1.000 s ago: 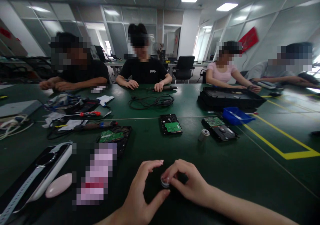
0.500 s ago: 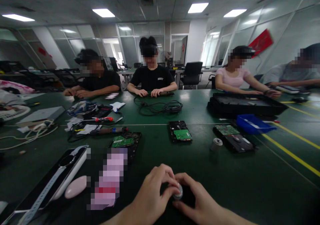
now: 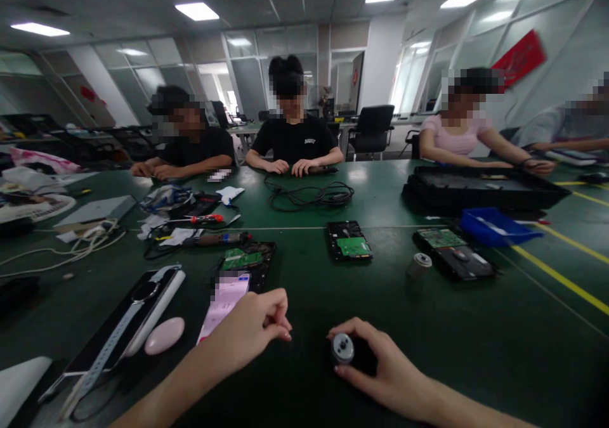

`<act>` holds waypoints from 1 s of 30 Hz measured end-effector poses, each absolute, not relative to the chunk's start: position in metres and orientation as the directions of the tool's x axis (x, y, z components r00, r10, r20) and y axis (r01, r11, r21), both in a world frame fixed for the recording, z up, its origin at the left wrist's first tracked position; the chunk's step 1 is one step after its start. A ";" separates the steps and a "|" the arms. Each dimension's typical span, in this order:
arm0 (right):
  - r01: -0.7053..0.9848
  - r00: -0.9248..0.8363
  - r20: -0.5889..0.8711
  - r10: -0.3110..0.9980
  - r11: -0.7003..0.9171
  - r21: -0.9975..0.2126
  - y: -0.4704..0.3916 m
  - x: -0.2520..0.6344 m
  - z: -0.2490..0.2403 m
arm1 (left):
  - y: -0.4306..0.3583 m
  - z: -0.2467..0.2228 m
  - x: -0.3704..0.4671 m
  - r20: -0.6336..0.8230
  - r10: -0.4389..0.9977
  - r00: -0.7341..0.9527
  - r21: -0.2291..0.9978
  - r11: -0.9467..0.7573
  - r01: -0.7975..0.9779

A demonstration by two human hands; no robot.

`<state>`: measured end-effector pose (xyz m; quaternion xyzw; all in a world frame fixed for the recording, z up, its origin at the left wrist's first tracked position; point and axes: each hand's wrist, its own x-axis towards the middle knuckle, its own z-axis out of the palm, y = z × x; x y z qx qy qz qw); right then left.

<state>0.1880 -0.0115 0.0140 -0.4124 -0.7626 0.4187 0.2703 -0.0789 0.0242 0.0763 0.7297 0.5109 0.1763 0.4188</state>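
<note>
A small round silver motor (image 3: 342, 349) stands on the green table at the lower middle, its end face with dark holes turned up. My right hand (image 3: 375, 358) grips it from the right, thumb and fingers around its sides. To the left, my left hand (image 3: 269, 320) hovers over the table with its fingers curled and thumb near the fingertips; whether anything small is between them cannot be made out. Just beyond the left wrist lies a phone with a pink screen (image 3: 226, 301). A second silver cylinder (image 3: 420, 265) stands farther back on the right.
Hard drives with green boards lie at left (image 3: 240, 258), centre (image 3: 351, 244) and right (image 3: 457, 257). A blue tray (image 3: 497, 228), a black bin (image 3: 485, 193), cables (image 3: 314, 193), a watch (image 3: 145, 291) and a pink oval (image 3: 165, 336) surround them. Several people sit opposite.
My left hand has come off the motor and moved left and up, towards the phone. My right hand still holds the motor, whose top now shows. The view has shifted slightly.
</note>
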 end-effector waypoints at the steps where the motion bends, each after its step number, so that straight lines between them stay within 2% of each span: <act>1: 0.407 -0.512 0.062 0.857 0.305 -0.861 -0.011 0.188 0.013 | 0.025 0.070 -0.081 -0.205 0.873 0.443 0.770 -0.135 0.623; 6: 0.407 -0.522 0.046 0.852 0.296 -0.864 -0.010 0.189 0.009 | 0.028 0.050 -0.084 -0.236 0.850 0.472 0.669 -0.210 0.713; 17: 0.404 -0.525 0.039 0.850 0.290 -0.867 -0.011 0.189 0.012 | 0.036 0.062 -0.087 -0.234 0.801 0.552 0.550 -0.359 0.754; 25: 0.398 -0.525 0.081 0.847 0.328 -0.856 -0.011 0.188 0.013 | 0.040 0.058 -0.081 -0.225 0.768 0.599 0.662 -0.331 0.673; 28: 0.389 -0.521 0.105 0.847 0.345 -0.854 -0.010 0.188 0.013 | 0.028 0.069 -0.062 -0.111 0.799 0.591 0.715 -0.349 0.606; 30: 0.386 -0.520 0.118 0.846 0.356 -0.851 -0.010 0.187 0.011 | 0.018 0.075 -0.044 0.066 0.832 0.551 0.770 -0.394 0.502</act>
